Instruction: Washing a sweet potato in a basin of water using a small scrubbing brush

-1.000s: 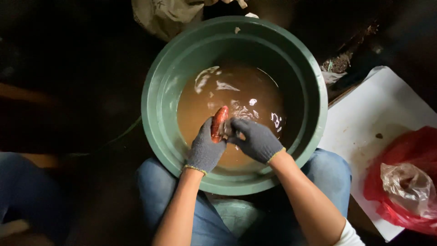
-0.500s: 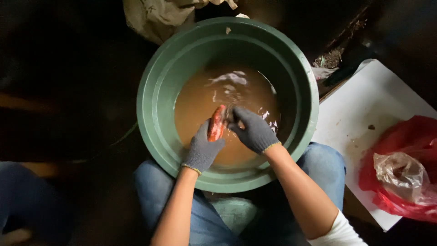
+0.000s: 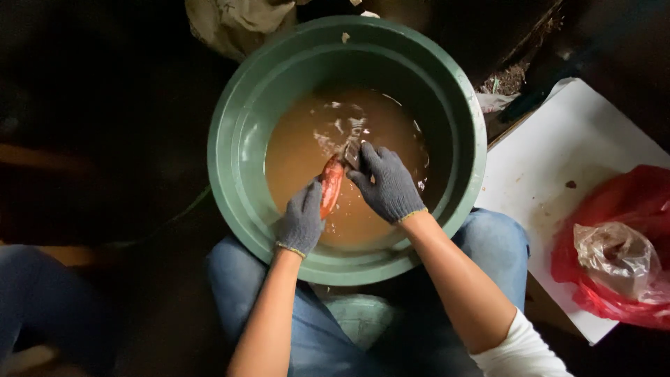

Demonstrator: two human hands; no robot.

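**Gloved hands on a red root in a basin of muddy water**

A slim red root (image 3: 331,186), perhaps a sweet potato, sits at the middle of the green basin (image 3: 237,139), just above the brown water (image 3: 300,146). The left hand (image 3: 301,220), in a grey glove, has its fingers closed around the root's lower end. The right hand (image 3: 385,183), gloved alike, rests on the root's upper end with fingers bent over a small dark piece; what that piece is I cannot tell. The basin stands between the person's knees in blue jeans (image 3: 488,244). Right of the basin lies a white board (image 3: 558,160) bearing a red bag (image 3: 628,202) and a clear bag (image 3: 618,258). Above the basin lies a drab cloth (image 3: 237,24).
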